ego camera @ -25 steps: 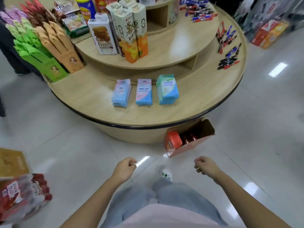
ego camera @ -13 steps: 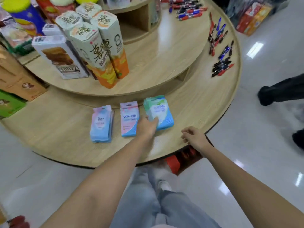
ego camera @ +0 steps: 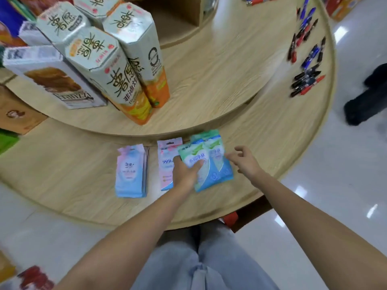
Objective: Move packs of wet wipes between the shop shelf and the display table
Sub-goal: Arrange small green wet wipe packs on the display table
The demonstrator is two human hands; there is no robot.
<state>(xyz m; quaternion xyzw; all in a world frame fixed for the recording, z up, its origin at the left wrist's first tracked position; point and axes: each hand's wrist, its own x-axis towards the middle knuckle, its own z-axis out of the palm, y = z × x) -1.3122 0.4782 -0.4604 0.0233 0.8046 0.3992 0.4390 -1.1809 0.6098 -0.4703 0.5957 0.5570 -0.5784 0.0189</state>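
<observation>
Three lots of wet wipes lie on the lower ring of the round wooden display table. A light blue and pink stack is on the left. A pink and blue pack is in the middle. The green and blue stack is on the right. My left hand grips the top green pack, thumb on its face, and has it slid off the stack toward the pink one. My right hand hovers at the stack's right edge, fingers loosely spread, holding nothing.
Tall snack cartons and a biscuit box stand on the upper tier. Pens lie scattered at the far right of the lower ring. A red open box sits under the table's edge. Another person's dark shoes are on the floor at right.
I have come up close to the table. My left hand went from touching the green stack to gripping its top pack and sliding it left. My right hand moved up to the stack's right edge.
</observation>
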